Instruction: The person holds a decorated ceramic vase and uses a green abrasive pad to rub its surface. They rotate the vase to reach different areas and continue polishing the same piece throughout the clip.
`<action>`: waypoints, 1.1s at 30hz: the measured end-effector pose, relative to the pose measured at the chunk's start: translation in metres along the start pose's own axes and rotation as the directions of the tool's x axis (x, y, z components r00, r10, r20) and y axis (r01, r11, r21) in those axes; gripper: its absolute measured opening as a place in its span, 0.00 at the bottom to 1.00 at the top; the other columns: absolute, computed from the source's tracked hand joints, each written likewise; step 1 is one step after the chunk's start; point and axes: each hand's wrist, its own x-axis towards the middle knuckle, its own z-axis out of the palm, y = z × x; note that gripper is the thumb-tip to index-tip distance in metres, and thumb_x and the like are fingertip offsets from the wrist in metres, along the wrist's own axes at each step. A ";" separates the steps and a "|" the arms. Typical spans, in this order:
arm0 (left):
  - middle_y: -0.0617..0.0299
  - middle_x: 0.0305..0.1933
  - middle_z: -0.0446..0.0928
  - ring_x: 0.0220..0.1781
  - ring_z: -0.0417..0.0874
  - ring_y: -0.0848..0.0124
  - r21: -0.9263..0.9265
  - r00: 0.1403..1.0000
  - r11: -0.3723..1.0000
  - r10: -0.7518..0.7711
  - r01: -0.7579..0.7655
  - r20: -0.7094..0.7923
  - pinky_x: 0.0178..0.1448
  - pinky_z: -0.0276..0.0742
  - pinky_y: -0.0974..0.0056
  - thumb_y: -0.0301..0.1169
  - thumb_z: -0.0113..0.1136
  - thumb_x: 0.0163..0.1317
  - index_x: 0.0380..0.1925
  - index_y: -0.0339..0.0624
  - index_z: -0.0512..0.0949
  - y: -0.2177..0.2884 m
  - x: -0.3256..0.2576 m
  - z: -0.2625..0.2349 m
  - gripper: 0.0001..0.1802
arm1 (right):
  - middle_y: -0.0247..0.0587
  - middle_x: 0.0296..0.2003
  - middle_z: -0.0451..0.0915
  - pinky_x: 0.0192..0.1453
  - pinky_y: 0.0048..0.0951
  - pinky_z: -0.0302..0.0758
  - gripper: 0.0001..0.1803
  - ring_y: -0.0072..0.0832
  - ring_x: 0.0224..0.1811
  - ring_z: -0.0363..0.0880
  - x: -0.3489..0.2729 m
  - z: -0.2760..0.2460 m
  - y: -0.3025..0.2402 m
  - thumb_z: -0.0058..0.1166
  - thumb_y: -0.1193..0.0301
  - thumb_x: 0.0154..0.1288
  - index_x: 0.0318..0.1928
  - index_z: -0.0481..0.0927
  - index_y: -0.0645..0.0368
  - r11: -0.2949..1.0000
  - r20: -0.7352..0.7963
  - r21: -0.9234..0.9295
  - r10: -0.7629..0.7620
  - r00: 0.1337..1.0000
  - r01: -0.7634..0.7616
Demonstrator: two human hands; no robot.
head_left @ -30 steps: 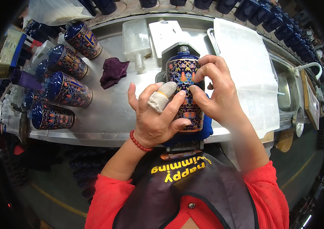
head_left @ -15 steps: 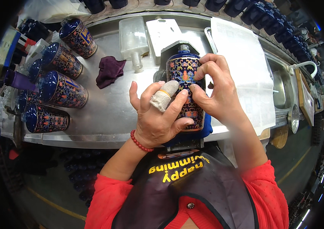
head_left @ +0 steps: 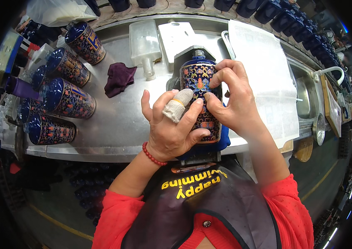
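Observation:
A dark blue bottle (head_left: pixel 201 74) with a colourful floral pattern lies in a grey holder (head_left: pixel 180 56), its glass neck pointing away from me. My left hand (head_left: pixel 169 126) has its fingers spread; the index fingertip presses on the pattern. A knitted finger cover (head_left: pixel 177 107) sits on one of its fingers, held by a yellow band. From the right, my right hand (head_left: pixel 236 97) touches the bottle with bent fingers, thumb and index tips apart on the pattern. Part of the bottle is hidden under both hands. Blue cloth (head_left: pixel 225 139) shows beneath it.
Several similar patterned bottles (head_left: pixel 70 99) stand at the left of the metal table (head_left: pixel 113 120). A purple cloth (head_left: pixel 120 78), a clear bottle (head_left: pixel 145 43) and a white bottle-shaped piece (head_left: pixel 176 37) lie farther back. White sheets (head_left: pixel 263 79) cover the right side, beside a sink (head_left: pixel 304 97).
Both hands keep nearly the same place on the bottle, with only a slight shift of the right fingers. Beyond the table, the row of blue bottles has shifted sideways.

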 end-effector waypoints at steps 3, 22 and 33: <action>0.58 0.56 0.81 0.67 0.69 0.56 0.005 1.000 1.000 -0.002 0.002 0.002 0.81 0.37 0.31 0.66 0.48 0.72 0.56 0.51 0.85 0.000 -0.001 0.001 0.35 | 0.45 0.56 0.72 0.43 0.31 0.76 0.11 0.35 0.56 0.77 0.000 0.000 0.000 0.64 0.73 0.57 0.39 0.77 0.57 1.000 0.000 0.004 0.004 1.000 -0.004; 0.66 0.61 0.83 0.73 0.69 0.58 0.230 0.967 0.960 0.105 -0.160 0.234 0.81 0.27 0.28 0.73 0.33 0.72 0.68 0.54 0.79 0.018 0.010 -0.020 0.45 | 0.53 0.63 0.75 0.61 0.40 0.75 0.26 0.46 0.61 0.76 -0.034 -0.003 0.032 0.62 0.75 0.67 0.66 0.76 0.60 0.989 -0.069 0.111 -0.089 0.994 0.096; 0.53 0.68 0.78 0.77 0.63 0.50 -0.077 0.987 0.995 -0.053 0.065 0.152 0.81 0.31 0.32 0.71 0.42 0.71 0.75 0.40 0.69 0.001 0.009 -0.009 0.50 | 0.44 0.38 0.86 0.41 0.26 0.81 0.15 0.27 0.35 0.86 0.014 -0.030 0.034 0.67 0.76 0.67 0.51 0.79 0.63 0.953 0.117 0.275 -0.162 0.980 0.124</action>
